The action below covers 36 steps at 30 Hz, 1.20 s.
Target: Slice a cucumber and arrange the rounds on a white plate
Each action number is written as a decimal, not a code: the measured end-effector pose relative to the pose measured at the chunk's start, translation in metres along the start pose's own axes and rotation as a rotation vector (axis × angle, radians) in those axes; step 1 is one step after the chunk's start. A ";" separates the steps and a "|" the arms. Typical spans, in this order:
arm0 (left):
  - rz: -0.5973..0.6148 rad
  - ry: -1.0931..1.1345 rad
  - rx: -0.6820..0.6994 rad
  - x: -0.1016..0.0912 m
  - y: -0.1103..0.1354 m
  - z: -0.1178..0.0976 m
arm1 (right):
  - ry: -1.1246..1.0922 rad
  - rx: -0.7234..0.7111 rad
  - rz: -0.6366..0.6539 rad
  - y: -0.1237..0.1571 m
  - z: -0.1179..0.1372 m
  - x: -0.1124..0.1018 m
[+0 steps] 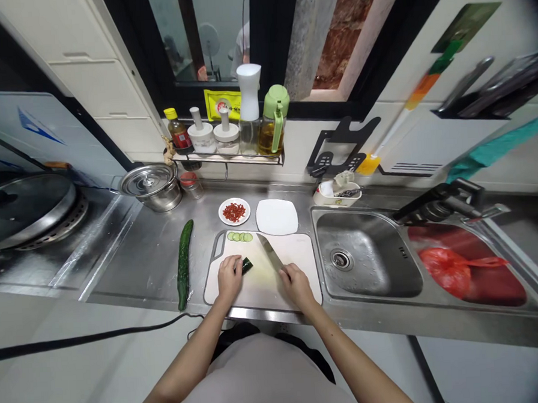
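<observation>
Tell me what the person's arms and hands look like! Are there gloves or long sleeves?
No gloves: the left hand and right hand are both bare. Both forearms are uncovered too, with no watch or bracelet showing. The top is plain, pale greyish-pink. Fingernails are too small to make out.

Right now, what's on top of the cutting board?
The cutting board carries a row of cucumber slices and a cucumber piece, partly covered by the left hand. The right hand holds a knife over the board; contact is unclear. What lies beneath the hands is hidden.
</observation>
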<state>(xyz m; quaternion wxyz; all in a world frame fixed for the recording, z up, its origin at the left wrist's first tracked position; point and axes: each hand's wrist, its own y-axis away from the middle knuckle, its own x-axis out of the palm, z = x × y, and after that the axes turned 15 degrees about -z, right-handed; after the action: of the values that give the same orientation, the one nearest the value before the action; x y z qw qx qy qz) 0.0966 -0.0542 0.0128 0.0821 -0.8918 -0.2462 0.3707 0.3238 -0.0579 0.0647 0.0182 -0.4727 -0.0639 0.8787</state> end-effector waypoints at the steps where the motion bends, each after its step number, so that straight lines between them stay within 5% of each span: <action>1: 0.008 0.003 0.003 0.000 0.000 0.000 | 0.011 0.011 0.031 0.000 0.003 0.000; 7: 0.054 0.031 0.027 0.004 0.004 0.004 | 0.062 0.102 0.191 -0.001 0.016 0.000; 17: 0.126 0.203 0.140 0.008 0.008 0.009 | 0.226 0.000 0.352 0.000 0.039 0.002; 36: 0.064 0.151 0.290 0.012 0.008 0.016 | 0.268 -0.031 0.366 -0.001 0.051 0.012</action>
<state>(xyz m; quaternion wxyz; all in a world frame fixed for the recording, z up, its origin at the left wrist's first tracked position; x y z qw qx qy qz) 0.0959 -0.0555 -0.0084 0.2166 -0.9031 -0.1548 0.3369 0.2749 -0.0610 0.0829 -0.1406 -0.5891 0.0125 0.7956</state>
